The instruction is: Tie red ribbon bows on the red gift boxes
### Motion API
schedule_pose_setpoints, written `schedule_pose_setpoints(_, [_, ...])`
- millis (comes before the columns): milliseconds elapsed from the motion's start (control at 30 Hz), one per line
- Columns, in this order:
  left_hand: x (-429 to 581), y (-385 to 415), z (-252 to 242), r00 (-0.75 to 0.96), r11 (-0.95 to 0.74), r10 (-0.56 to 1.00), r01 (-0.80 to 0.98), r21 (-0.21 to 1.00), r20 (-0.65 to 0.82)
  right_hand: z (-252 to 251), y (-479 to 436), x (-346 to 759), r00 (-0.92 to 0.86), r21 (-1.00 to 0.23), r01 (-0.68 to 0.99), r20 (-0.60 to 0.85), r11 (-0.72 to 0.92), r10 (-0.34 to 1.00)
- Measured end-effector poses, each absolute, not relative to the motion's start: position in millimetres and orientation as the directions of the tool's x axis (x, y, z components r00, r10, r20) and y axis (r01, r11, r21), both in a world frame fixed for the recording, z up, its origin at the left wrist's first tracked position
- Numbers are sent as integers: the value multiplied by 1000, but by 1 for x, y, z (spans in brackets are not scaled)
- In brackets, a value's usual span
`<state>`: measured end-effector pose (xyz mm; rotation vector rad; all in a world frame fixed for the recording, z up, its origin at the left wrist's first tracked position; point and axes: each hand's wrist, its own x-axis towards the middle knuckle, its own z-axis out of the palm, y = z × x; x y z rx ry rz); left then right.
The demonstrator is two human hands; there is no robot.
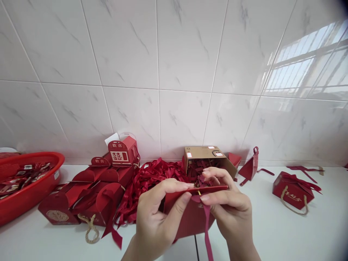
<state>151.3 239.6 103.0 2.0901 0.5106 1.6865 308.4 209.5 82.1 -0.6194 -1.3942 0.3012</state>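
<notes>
My left hand (160, 214) and my right hand (228, 206) together hold a red paper gift box (190, 214) just above the white counter, low in the middle of the view. Left thumb and forefinger pinch its top edge. The right fingers pinch a dark red ribbon (207, 232) at that top edge, and the ribbon hangs down below the box. Right behind my hands lies a heap of red ribbons (152, 177).
A pile of folded red gift boxes (89, 192) with rope handles lies left. A red basin (24, 192) of small packets sits far left. An open cardboard carton (206, 157) stands behind. One tied red box (293, 192) rests right on the counter (299, 232). A tiled wall closes the back.
</notes>
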Motion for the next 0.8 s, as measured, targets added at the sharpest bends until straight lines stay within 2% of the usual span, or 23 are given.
schedule_pose_setpoints(167, [150,239,101,254,-865,473,-46,499,844,80,208,303,247,-622,150,777,769,580])
schedule_pose_setpoints(300, [152,238,102,273,-848,468,-131,514,840,80,206,298,340,-686,27,690,727,638])
schedule_pose_setpoints(433, [153,240,104,318,-830,477,-144,539,819,83,205,304,173,-757,-78,631,649,756])
schedule_pose_setpoints(567, [150,245,104,377,-883,385,-117,455,842,85,206,313,-12,-831,-258,513,493,858])
schedule_pose_setpoints(667, [148,248,103,404,-904,335,-117,411,851,84,206,316,-100,-859,-338,439,384,893])
schedule_pose_setpoints(800, [147,251,103,447,-920,309,-83,382,840,83,210,319,-199,-868,-387,409,312,891])
